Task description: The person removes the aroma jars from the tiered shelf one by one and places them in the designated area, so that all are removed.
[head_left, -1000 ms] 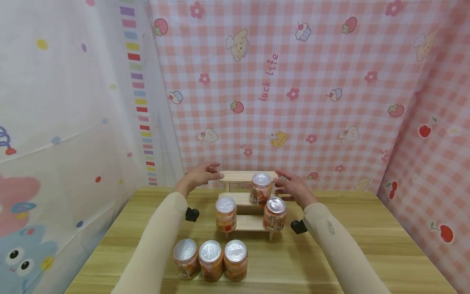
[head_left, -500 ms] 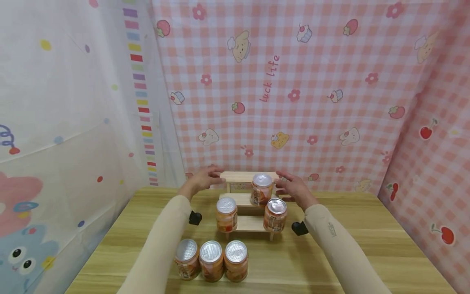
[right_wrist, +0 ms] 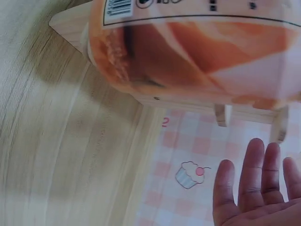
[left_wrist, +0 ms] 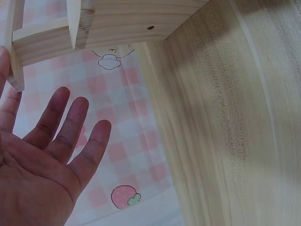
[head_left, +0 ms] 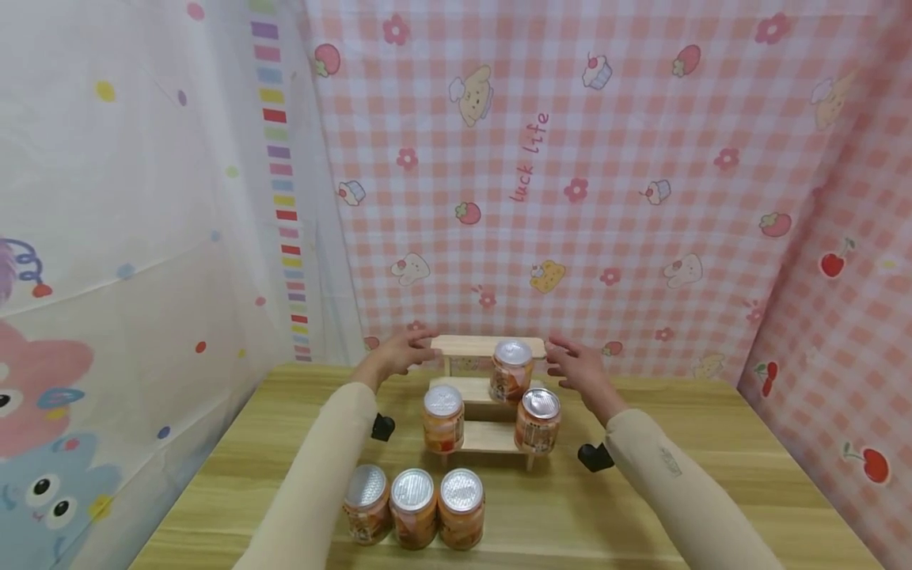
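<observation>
A small wooden step shelf (head_left: 492, 346) stands at the back of the table. One can with a silver lid (head_left: 512, 372) sits on its middle step. On the lowest step are a left can (head_left: 444, 418) and a right can (head_left: 537, 421). My left hand (head_left: 395, 355) is at the left end of the top board, fingers spread; in the left wrist view its fingers (left_wrist: 77, 122) are beside the board's end, and contact is unclear. My right hand (head_left: 583, 372) is just off the right end, holding nothing. A can (right_wrist: 197, 52) fills the top of the right wrist view.
Three more cans stand in a row on the table in front: left (head_left: 366, 504), middle (head_left: 413, 507) and right (head_left: 461, 507). A pink checked cloth (head_left: 613, 142) hangs behind the wooden table (head_left: 677, 475), and a white printed cloth (head_left: 164, 332) hangs at the left.
My right hand has drawn slightly right, away from the top board's end. The left hand stays by the left end. The head view has shifted a little; the cans stay where they were.
</observation>
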`<move>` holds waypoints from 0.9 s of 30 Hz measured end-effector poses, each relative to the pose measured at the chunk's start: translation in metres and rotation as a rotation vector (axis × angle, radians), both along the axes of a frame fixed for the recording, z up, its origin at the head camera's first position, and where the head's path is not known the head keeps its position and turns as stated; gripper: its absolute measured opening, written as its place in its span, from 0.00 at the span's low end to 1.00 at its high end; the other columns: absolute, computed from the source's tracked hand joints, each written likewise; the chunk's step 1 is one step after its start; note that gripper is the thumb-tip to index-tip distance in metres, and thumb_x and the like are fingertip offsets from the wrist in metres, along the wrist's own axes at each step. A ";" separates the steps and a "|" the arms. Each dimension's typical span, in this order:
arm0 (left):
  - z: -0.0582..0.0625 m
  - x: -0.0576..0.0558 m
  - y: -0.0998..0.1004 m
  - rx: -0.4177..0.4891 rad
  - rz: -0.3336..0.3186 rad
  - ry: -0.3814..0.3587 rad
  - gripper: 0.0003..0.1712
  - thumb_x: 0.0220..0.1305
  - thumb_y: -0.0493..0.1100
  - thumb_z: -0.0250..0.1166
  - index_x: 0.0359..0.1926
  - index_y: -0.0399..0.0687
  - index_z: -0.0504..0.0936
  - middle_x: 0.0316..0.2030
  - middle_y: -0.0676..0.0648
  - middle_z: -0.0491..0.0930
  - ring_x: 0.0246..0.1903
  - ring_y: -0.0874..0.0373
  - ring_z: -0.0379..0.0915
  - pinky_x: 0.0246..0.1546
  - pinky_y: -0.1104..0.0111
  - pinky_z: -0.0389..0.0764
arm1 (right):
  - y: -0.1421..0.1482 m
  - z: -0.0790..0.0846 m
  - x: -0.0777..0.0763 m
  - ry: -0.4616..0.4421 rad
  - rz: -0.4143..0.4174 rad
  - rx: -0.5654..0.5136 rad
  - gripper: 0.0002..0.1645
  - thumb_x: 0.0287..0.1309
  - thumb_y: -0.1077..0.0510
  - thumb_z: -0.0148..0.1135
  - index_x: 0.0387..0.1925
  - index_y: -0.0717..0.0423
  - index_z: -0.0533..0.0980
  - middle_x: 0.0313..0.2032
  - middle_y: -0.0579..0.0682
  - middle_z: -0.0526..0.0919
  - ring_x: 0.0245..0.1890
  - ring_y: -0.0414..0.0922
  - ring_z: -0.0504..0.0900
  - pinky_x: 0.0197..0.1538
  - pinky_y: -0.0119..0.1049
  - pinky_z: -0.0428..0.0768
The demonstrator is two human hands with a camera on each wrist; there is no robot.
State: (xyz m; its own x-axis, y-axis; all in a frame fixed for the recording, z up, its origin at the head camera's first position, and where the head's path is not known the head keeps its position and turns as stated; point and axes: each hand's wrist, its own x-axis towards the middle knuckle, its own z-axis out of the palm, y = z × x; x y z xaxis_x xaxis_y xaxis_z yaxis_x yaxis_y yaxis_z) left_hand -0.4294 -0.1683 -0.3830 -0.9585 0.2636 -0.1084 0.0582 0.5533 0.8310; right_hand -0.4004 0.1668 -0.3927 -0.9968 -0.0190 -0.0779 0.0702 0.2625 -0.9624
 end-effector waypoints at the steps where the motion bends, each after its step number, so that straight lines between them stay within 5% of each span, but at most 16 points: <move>1: 0.000 0.000 0.000 0.000 0.001 -0.001 0.35 0.70 0.50 0.64 0.73 0.50 0.66 0.52 0.42 0.75 0.42 0.54 0.70 0.36 0.64 0.74 | 0.002 0.001 0.002 0.023 0.004 -0.003 0.33 0.74 0.46 0.51 0.73 0.56 0.62 0.62 0.66 0.73 0.60 0.59 0.76 0.61 0.54 0.74; 8: -0.001 -0.001 0.002 -0.026 0.003 0.007 0.33 0.71 0.49 0.62 0.74 0.52 0.65 0.58 0.40 0.74 0.48 0.50 0.72 0.33 0.67 0.73 | 0.006 0.012 0.014 0.145 0.059 -0.011 0.36 0.71 0.41 0.54 0.72 0.55 0.64 0.64 0.62 0.73 0.61 0.57 0.74 0.62 0.52 0.73; 18: 0.000 -0.001 0.000 -0.048 0.004 0.004 0.34 0.71 0.51 0.62 0.74 0.51 0.64 0.63 0.38 0.72 0.57 0.43 0.71 0.47 0.56 0.78 | -0.006 0.016 0.030 0.249 0.178 0.121 0.42 0.64 0.46 0.66 0.73 0.54 0.62 0.64 0.61 0.71 0.63 0.58 0.71 0.62 0.55 0.72; 27: 0.000 -0.001 0.002 -0.036 -0.001 -0.015 0.34 0.72 0.50 0.61 0.74 0.50 0.64 0.63 0.38 0.72 0.58 0.43 0.70 0.53 0.49 0.75 | -0.018 0.009 0.033 0.232 0.206 0.178 0.49 0.54 0.44 0.73 0.72 0.56 0.62 0.62 0.61 0.72 0.62 0.58 0.71 0.61 0.54 0.73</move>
State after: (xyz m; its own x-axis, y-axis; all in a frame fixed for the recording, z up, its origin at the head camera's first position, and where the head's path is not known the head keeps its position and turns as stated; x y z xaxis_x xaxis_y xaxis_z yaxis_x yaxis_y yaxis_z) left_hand -0.4305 -0.1662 -0.3826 -0.9564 0.2602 -0.1324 0.0461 0.5826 0.8115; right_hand -0.3673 0.1492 -0.3842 -0.9649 -0.2284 0.1298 -0.2168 0.4133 -0.8844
